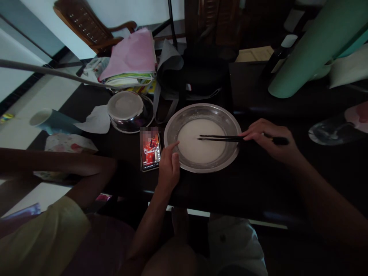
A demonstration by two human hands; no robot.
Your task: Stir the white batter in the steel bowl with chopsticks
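A wide metal bowl point(201, 168) of milky white liquid point(201, 149) stands on the dark table. My left hand point(169, 168) is at its near left rim, one finger reaching over the edge and the thumb lower down by the outside, so the rim lies between them. From the right, my right hand point(267, 140) grips a pair of black chopsticks point(220, 138). Their tips are close together and reach over the middle of the liquid; whether they dip into it is hard to tell. A phone point(151, 149) with a lit screen is just left of my left hand.
An upside-down metal bowl point(126, 109), white paper point(96, 119) and a blue cup point(53, 120) are on the left. Behind are a stack with a pink cover point(132, 53) and a dark bag point(201, 76). A green cylinder point(304, 57) stands right. Another person's arm point(86, 165) rests at left.
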